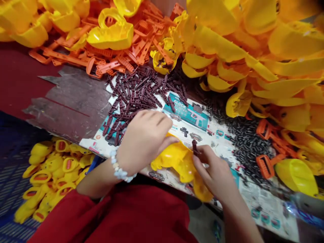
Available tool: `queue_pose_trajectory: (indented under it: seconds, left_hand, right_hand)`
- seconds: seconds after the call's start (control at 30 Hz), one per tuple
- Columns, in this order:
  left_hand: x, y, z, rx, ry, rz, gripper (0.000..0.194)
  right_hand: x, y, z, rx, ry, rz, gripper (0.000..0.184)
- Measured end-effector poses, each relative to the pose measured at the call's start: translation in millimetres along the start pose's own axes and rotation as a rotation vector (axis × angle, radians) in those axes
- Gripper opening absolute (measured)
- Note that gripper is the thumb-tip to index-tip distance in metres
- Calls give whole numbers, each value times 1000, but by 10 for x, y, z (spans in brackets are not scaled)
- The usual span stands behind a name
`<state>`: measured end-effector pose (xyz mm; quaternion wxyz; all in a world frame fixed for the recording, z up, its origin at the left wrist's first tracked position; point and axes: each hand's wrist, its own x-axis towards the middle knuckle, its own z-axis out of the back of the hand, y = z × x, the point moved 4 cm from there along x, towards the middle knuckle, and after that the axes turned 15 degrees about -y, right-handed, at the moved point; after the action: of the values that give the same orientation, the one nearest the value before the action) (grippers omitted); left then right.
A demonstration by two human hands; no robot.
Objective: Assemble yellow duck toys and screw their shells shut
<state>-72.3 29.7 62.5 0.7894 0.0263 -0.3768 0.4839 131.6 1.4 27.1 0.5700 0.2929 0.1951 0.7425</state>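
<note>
Left hand (144, 140) clasps the yellow shell (174, 158) down on the printed sheet (199, 135); right hand (215, 172) pinches a maroon pin (194, 147) at the shell's edge. We keep the shell steady, pin close.

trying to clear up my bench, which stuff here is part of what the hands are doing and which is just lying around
In use: left hand gripping a yellow plastic shell; right hand pinching a dark maroon plastic peg against it.

Lying around: loose maroon pegs; small black pieces; orange plastic frames; yellow moulded shells; printed toy-gun card.

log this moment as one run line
left hand gripping yellow plastic shell | right hand pinching dark red pin at shell | nearby pile of pins
</note>
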Motion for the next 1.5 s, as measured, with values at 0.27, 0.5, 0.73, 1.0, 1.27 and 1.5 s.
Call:
queue_pose_trajectory:
  seconds: [0.27,0.5,0.73,1.0,1.27,1.5]
  left_hand:
    - [-522,-845,-475,-264,254,-3,58]
    - [-653,-841,-662,-199,370,-136,45]
    - [-618,-784,-591,-245,398,-166,21]
    - [-641,-760,-612,-274,424,-168,16]
    - [-656,-788,-653,-287,374,-137,17]
    - [-702,-858,-657,-243,373,-124,18]
  right_hand:
    - [-419,-203,-21,-20,-368,-218,14]
    - [178,69,189,94,-173,214,7]
    - [456,404,-16,-118,-1,562,12]
    - [494,360,-147,-225,90,587,23]
    - [464,347,-172,-226,85,592,16]
    - [492,349,-191,-247,42,630,16]
